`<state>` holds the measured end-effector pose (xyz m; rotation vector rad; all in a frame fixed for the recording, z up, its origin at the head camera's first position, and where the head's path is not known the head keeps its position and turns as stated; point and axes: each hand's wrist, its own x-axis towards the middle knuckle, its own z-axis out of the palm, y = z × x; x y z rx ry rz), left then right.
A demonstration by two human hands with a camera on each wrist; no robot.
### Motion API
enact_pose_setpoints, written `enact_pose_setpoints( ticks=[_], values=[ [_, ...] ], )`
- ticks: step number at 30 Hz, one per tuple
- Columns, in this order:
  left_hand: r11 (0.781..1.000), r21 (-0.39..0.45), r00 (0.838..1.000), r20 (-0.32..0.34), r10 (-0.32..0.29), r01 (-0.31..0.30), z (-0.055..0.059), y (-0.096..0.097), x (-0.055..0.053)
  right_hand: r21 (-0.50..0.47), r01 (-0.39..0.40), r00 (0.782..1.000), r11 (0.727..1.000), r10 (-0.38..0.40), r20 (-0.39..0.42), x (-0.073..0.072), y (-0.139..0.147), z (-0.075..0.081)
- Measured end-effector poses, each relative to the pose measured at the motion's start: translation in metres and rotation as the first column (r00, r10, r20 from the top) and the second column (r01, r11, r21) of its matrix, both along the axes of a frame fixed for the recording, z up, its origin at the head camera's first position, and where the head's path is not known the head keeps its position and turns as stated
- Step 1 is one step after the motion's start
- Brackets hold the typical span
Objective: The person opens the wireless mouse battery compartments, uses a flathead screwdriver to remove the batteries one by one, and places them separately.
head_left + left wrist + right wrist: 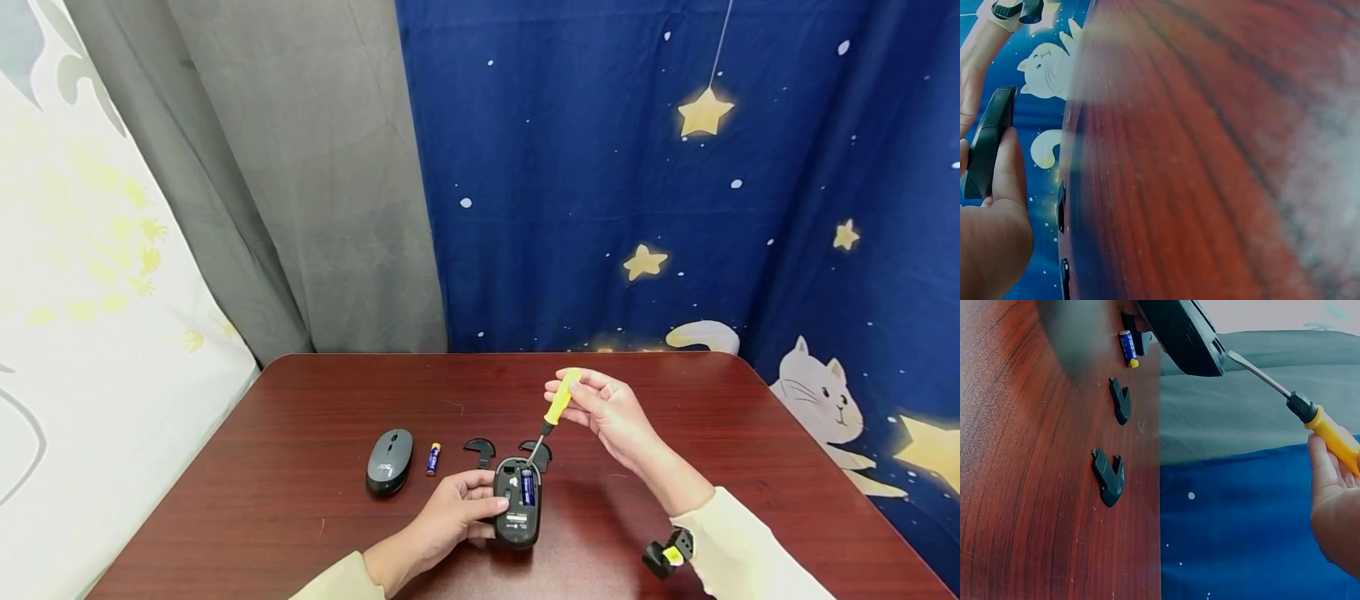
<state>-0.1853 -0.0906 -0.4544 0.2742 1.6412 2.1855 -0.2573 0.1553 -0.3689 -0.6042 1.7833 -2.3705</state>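
Note:
In the head view my left hand (459, 505) grips an upturned black computer mouse (516, 532), thumb over its underside. A blue battery (528, 488) lies in the mouse's uncovered compartment. My right hand (611, 418) holds a flathead screwdriver (559, 405) by its yellow handle, the shaft slanting down to the mouse's far end. From the right wrist view, the metal tip of the screwdriver (1260, 374) is close beside the end of the mouse (1185, 340). The left wrist view catches the mouse (990, 140) edge-on, held above the table between thumb and fingers.
On the reddish-brown table (315, 500) a second, grey mouse (390, 461) stands to the left, with a loose blue-and-yellow battery (433, 459) beside it. Two small black curved cover pieces (1109, 478) lie behind the held mouse. Curtains (570, 208) hang past the far edge.

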Motion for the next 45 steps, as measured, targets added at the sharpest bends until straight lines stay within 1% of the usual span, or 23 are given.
enact_pose_setpoints(
  ticks=[8, 13, 17, 22, 26, 28, 33, 35, 37, 42, 45],
  values=[
    [1.0, -0.008, 1.0, 0.001, 0.001, -0.001, 0.0, 0.001, 0.0, 0.05, 0.008, 1.0, 0.999, -0.007, -0.029, 0.002, -0.003, 0.0],
    [1.0, -0.02, 1.0, 0.011, 0.006, -0.006, -0.001, 0.001, 0.0, 0.085, 0.0, 0.999, 0.996, 0.004, -0.046, 0.005, -0.004, 0.002],
    [1.0, -0.027, 1.0, 0.013, 0.008, -0.007, -0.002, 0.001, 0.001, 0.128, -0.001, 0.997, 0.992, 0.011, -0.077, 0.005, -0.005, 0.002],
    [0.999, -0.036, 1.0, -0.001, 0.007, -0.007, -0.004, 0.002, 0.002, 0.167, 0.028, 0.994, 0.986, -0.01, -0.108, 0.006, -0.007, -0.001],
    [0.999, -0.042, 1.0, -0.006, 0.012, -0.012, -0.005, 0.002, 0.002, 0.166, 0.043, 0.991, 0.985, -0.022, -0.129, 0.007, -0.009, -0.004],
    [0.999, -0.044, 1.0, -0.004, 0.016, -0.016, -0.005, 0.002, 0.002, 0.171, 0.039, 0.987, 0.985, -0.011, -0.162, 0.009, -0.011, -0.004],
    [0.999, -0.047, 1.0, -0.003, 0.027, -0.027, -0.006, 0.001, 0.001, 0.214, 0.002, 0.972, 0.977, 0.048, -0.232, 0.016, -0.014, -0.003],
    [0.998, -0.05, 1.0, -0.006, 0.024, -0.025, -0.006, 0.001, 0.001, 0.218, -0.009, 0.971, 0.976, 0.06, -0.23, 0.017, -0.014, -0.003],
    [0.999, -0.052, 1.0, -0.01, 0.016, -0.017, -0.006, 0.001, 0.002, 0.215, -0.004, 0.976, 0.977, 0.051, -0.214, 0.016, -0.015, -0.002],
    [0.999, -0.052, 1.0, -0.013, -0.011, 0.011, -0.007, 0.002, 0.004, 0.223, 0.039, 0.99, 0.974, -0.008, -0.14, 0.009, -0.013, -0.004],
    [0.999, -0.046, 1.0, -0.013, -0.026, 0.025, -0.006, 0.002, 0.005, 0.225, 0.049, 0.995, 0.973, -0.029, -0.092, 0.003, -0.011, -0.006]
  ],
)
